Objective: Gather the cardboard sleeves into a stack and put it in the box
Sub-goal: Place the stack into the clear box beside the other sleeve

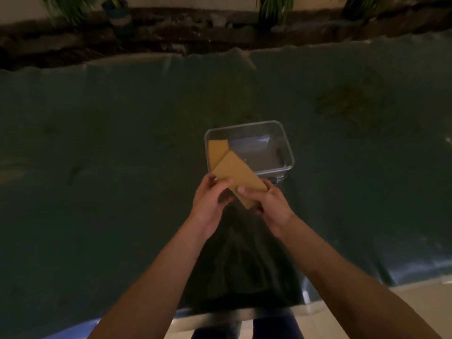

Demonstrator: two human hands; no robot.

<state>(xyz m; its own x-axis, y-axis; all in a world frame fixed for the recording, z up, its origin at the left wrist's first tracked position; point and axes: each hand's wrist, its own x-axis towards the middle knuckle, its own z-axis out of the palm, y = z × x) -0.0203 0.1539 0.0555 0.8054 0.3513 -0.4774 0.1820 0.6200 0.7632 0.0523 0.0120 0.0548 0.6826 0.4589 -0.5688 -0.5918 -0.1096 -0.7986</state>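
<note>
Now both hands, left hand (212, 200) & right hand (268, 205), pinch tan flat sleeve stack (238, 178) over clear box (288, 149).

Tan cardboard sleeves (238, 178); clear box (285, 145); dark green table cover (110, 143).

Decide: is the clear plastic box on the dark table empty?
No: a tan cardboard sleeve already lies inside the clear plastic box, at its left.

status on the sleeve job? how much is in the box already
Done: one cardboard sleeve already lies in the clear box, at its left end. In hand: the left hand and right hand both grip a stack of sleeves at the box's near rim. Left: lowering that stack in. No loose sleeves visible on the dark cloth.
</note>
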